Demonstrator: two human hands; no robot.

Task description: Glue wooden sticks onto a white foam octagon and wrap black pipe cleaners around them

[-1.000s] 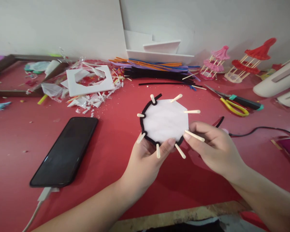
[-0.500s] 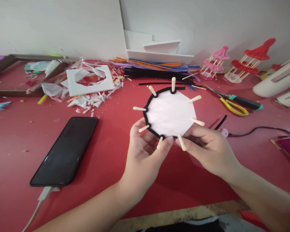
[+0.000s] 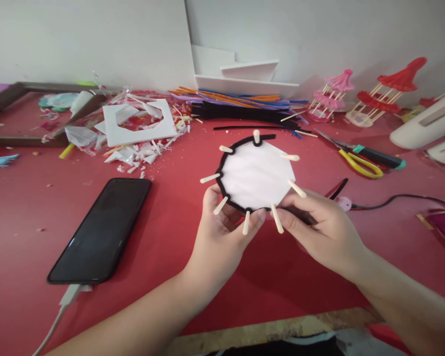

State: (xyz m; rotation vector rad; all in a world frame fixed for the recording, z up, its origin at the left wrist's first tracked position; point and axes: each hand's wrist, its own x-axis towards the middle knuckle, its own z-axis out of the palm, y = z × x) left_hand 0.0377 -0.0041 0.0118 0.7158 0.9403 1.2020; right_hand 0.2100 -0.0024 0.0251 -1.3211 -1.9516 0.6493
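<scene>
Between my hands, above the table, is a white foam board disc (image 3: 257,173) with straight-cut sides and several pale wooden sticks (image 3: 277,219) standing out around its edge. A black pipe cleaner (image 3: 222,187) runs along the left side of the rim, looped round the sticks there; its free end juts past the top stick. My left hand (image 3: 228,217) is closed on the lower left edge, thumb on the pipe cleaner by the bottom. My right hand (image 3: 311,217) pinches the lower right edge beside a stick. Its lower fingers are partly hidden.
A black phone (image 3: 102,230) on a white cable lies at left. Behind are foam scraps (image 3: 141,123) and a pile of pipe cleaners (image 3: 241,106). Scissors (image 3: 361,163) and a cutter (image 3: 381,157) lie at right, below pink (image 3: 332,94) and red (image 3: 389,94) stick models.
The white disc has tilted slightly in my hands, and its upper part has shifted a little left. The sticks now point at different angles. Both hands keep their hold.
</scene>
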